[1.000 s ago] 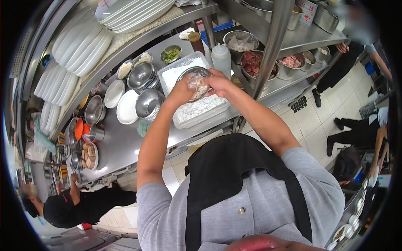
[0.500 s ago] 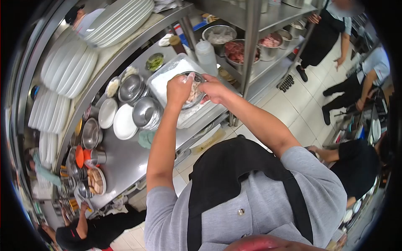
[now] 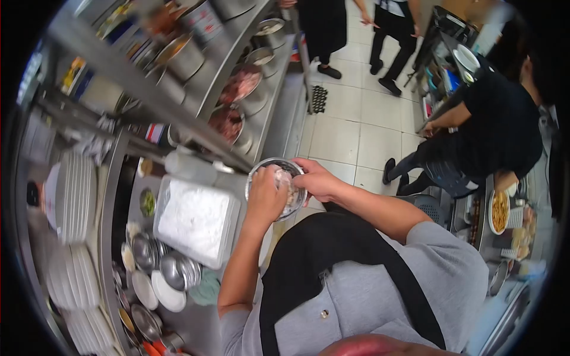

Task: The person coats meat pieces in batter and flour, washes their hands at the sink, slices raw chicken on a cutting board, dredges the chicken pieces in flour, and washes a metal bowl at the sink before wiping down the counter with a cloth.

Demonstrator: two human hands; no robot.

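Observation:
A round metal bowl [image 3: 253, 188] with pale, floury pieces of food [image 3: 291, 193] is held in front of my apron, over the gap beside the counter. My right hand [image 3: 317, 180] grips the bowl's right rim. My left hand [image 3: 268, 193] is inside the bowl's left part, its fingers curled on the pale pieces. To the left of the bowl, a clear plastic tub of white powder [image 3: 195, 219] stands on the counter. A squeeze bottle [image 3: 190, 168] is behind the tub.
Metal bowls [image 3: 178, 270] and white plates [image 3: 168, 291] stand at the lower left. Shelving with pots of raw meat [image 3: 242, 83] rises ahead. One person in black [image 3: 496, 118] works at the right; two others stand farther off on the tiled floor [image 3: 335, 139].
The view has turned to the right. The bowl, held by both my hands, has moved from above the powder tub to the right of it, clear of the counter.

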